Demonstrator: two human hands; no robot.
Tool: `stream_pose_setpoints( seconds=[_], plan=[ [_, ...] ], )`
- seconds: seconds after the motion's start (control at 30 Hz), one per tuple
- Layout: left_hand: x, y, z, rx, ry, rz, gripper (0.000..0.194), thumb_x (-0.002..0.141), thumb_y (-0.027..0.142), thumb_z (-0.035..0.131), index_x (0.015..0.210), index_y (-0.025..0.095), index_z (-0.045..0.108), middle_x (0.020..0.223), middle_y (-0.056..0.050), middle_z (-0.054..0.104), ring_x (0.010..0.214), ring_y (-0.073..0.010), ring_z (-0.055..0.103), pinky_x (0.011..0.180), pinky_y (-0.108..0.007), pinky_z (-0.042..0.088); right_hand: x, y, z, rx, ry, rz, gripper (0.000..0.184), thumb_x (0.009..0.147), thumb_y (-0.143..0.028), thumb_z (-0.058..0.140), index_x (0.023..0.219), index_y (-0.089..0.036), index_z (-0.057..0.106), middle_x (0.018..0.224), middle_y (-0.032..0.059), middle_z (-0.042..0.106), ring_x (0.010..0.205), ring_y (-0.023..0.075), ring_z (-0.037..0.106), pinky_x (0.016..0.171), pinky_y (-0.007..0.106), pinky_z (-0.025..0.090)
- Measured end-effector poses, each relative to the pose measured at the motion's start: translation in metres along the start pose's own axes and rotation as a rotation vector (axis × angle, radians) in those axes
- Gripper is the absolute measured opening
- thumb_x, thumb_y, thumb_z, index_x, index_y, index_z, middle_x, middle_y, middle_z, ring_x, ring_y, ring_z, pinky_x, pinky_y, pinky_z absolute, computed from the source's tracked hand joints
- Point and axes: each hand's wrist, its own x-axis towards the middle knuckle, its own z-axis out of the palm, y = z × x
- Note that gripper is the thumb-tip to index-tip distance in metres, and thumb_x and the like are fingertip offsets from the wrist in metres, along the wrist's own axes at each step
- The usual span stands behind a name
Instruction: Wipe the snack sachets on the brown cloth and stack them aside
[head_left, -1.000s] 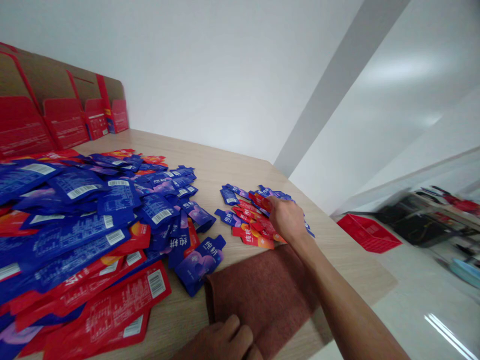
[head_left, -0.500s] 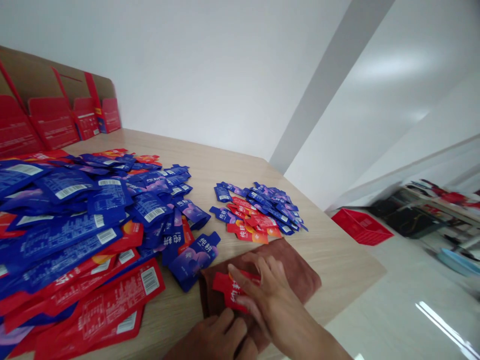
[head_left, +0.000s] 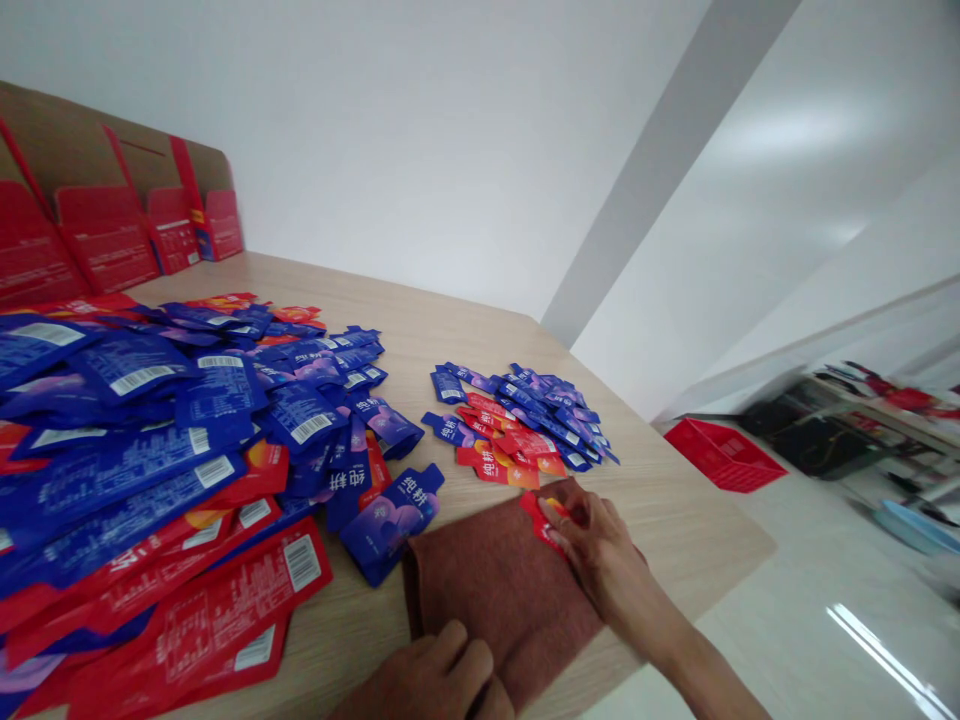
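Note:
My right hand (head_left: 592,545) rests on the far right part of a brown-red cloth (head_left: 495,590), fingers closed on a red pouch (head_left: 541,512) that shows under the fingertips. My left hand (head_left: 435,680) presses down on the cloth's near edge at the bottom of the view, fingers curled. Just beyond the cloth lies a small pile of blue and red pouches (head_left: 517,420). A large heap of blue and red pouches (head_left: 165,450) covers the left side of the wooden table (head_left: 675,520).
Red and brown folded cartons (head_left: 112,220) stand along the wall at the back left. A red basket (head_left: 724,455) sits on the floor beyond the table's right edge. Blurred dark items lie on the floor at the far right.
My right hand left the small pile, drew a red pouch across the cloth toward me, then slid it back out to the cloth's far right. My left hand stayed put.

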Motion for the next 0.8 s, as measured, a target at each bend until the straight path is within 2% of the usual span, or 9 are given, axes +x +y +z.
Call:
stream_pose_setpoints(
  seconds=[0.1, 0.2, 0.27, 0.37, 0.47, 0.53, 0.63, 0.73, 0.8],
  plan=[
    [0.000, 0.000, 0.001, 0.004, -0.060, 0.012, 0.020, 0.101, 0.016, 0.075, 0.103, 0.019, 0.055, 0.086, 0.002, 0.056, 0.073, -0.0185, 0.055, 0.053, -0.030, 0.041, -0.007, 0.035, 0.000, -0.036, 0.036, 0.055, 0.048, 0.112, -0.049, 0.043, 0.118, -0.025, 0.085, 0.105, 0.0153, 0.070, 0.095, 0.0288, 0.067, 0.086, 0.045, 0.060],
    [0.002, 0.002, 0.000, 0.000, -0.019, -0.007, 0.024, 0.097, 0.017, 0.080, 0.100, 0.019, 0.056, 0.085, 0.002, 0.057, 0.072, -0.0188, 0.054, 0.051, -0.031, 0.042, -0.018, 0.045, -0.003, -0.010, 0.007, 0.023, 0.044, 0.106, -0.054, 0.057, 0.127, -0.024, 0.081, 0.119, 0.0167, 0.072, 0.108, 0.0312, 0.070, 0.097, 0.047, 0.062],
    [0.003, 0.003, -0.001, 0.004, 0.002, -0.018, 0.027, 0.095, 0.017, 0.082, 0.098, 0.019, 0.056, 0.084, 0.002, 0.057, 0.070, -0.0189, 0.054, 0.050, -0.031, 0.042, -0.023, 0.043, -0.008, -0.018, -0.033, 0.003, 0.042, 0.105, -0.046, 0.060, 0.138, -0.025, 0.075, 0.126, 0.0163, 0.073, 0.114, 0.0307, 0.072, 0.102, 0.046, 0.061],
    [0.003, 0.003, -0.003, 0.004, -0.050, -0.013, 0.026, 0.096, 0.019, 0.081, 0.098, 0.020, 0.055, 0.083, 0.002, 0.057, 0.069, -0.0193, 0.054, 0.051, -0.032, 0.043, -0.024, 0.037, -0.023, -0.100, -0.073, 0.060, 0.046, 0.102, -0.018, 0.050, 0.141, -0.024, 0.073, 0.111, 0.0127, 0.080, 0.100, 0.0269, 0.078, 0.090, 0.038, 0.065],
    [0.002, 0.003, -0.004, 0.002, -0.119, -0.009, 0.026, 0.098, 0.021, 0.080, 0.101, 0.020, 0.054, 0.085, 0.002, 0.059, 0.072, -0.0200, 0.057, 0.052, -0.032, 0.044, -0.017, 0.016, -0.042, -0.046, -0.023, 0.163, 0.047, 0.098, -0.015, 0.048, 0.136, -0.022, 0.074, 0.106, 0.0115, 0.084, 0.091, 0.0276, 0.081, 0.080, 0.036, 0.065],
    [0.003, 0.002, -0.006, 0.014, -0.120, -0.007, 0.024, 0.100, 0.021, 0.078, 0.101, 0.020, 0.054, 0.085, 0.001, 0.059, 0.074, -0.0205, 0.058, 0.052, -0.031, 0.044, -0.011, -0.010, -0.051, 0.192, -0.015, 0.180, 0.041, 0.106, -0.028, 0.048, 0.137, -0.021, 0.073, 0.112, 0.0111, 0.084, 0.095, 0.0277, 0.081, 0.082, 0.036, 0.065],
    [0.006, 0.002, -0.007, 0.029, -0.057, -0.011, 0.020, 0.104, 0.019, 0.071, 0.098, 0.021, 0.052, 0.081, 0.002, 0.057, 0.070, -0.0199, 0.055, 0.051, -0.031, 0.043, -0.002, -0.054, -0.047, 0.529, -0.113, 0.099, 0.045, 0.110, -0.043, 0.050, 0.146, -0.023, 0.068, 0.127, 0.0109, 0.080, 0.110, 0.0275, 0.077, 0.094, 0.037, 0.064],
    [0.007, 0.003, -0.006, 0.044, 0.024, -0.007, 0.016, 0.106, 0.018, 0.066, 0.098, 0.021, 0.053, 0.082, 0.001, 0.058, 0.069, -0.0191, 0.055, 0.050, -0.030, 0.042, 0.003, -0.087, -0.028, 0.433, -0.138, -0.020, 0.053, 0.108, -0.037, 0.057, 0.159, -0.024, 0.059, 0.136, 0.0154, 0.073, 0.121, 0.0313, 0.070, 0.106, 0.048, 0.059],
    [0.006, 0.004, -0.003, 0.031, 0.047, -0.010, 0.013, 0.105, 0.017, 0.068, 0.102, 0.020, 0.056, 0.089, 0.000, 0.062, 0.074, -0.0193, 0.059, 0.051, -0.030, 0.044, 0.005, -0.101, -0.017, 0.285, -0.117, -0.103, 0.053, 0.107, -0.031, 0.058, 0.161, -0.028, 0.057, 0.135, 0.0156, 0.070, 0.119, 0.0306, 0.067, 0.104, 0.048, 0.058]
  ],
)
